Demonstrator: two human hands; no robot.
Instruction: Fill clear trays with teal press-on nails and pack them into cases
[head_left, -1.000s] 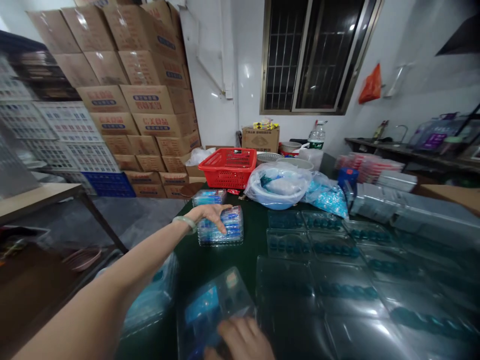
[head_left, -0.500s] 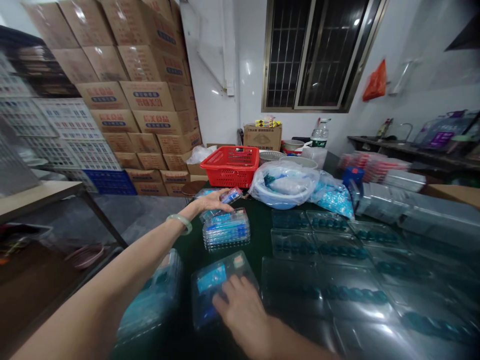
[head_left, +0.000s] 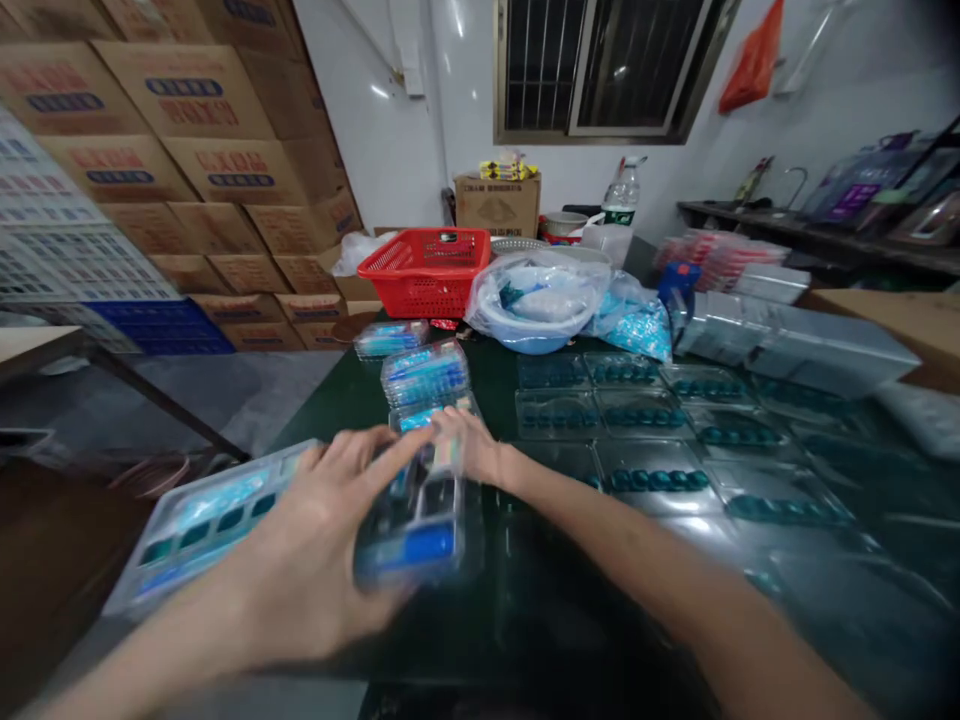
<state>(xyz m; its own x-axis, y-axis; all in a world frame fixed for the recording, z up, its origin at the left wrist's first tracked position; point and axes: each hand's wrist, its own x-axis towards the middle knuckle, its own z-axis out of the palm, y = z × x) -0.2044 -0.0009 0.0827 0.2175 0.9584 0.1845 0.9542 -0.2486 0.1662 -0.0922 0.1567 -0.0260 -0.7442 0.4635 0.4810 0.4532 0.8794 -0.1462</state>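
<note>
A clear plastic case (head_left: 412, 548) with a blue item inside lies in front of me, blurred by motion. My left hand (head_left: 322, 530) spans its left side, thumb at the near end and index finger at the far end. At the far right end the fingers of my right hand (head_left: 469, 445) are closed over it, partly smeared. Just beyond lies another clear pack, and past that a stack of clear packs (head_left: 426, 372) with blue contents. More packs (head_left: 390, 338) sit farther back. To the left is a clear case (head_left: 217, 520) with dark teal pieces and blue parts.
Rows of clear trays (head_left: 660, 480) with teal pieces cover the right side of the dark green table (head_left: 322, 400). At the back stand a red basket (head_left: 431, 275), a plastic-lined blue basin (head_left: 536, 335) and a bag of blue pieces (head_left: 634, 325). Cardboard boxes (head_left: 217, 170) rise at left.
My left hand has come back from the far packs to the near case. My right hand has moved farther away from me. The view has tilted down and turned slightly right.
</note>
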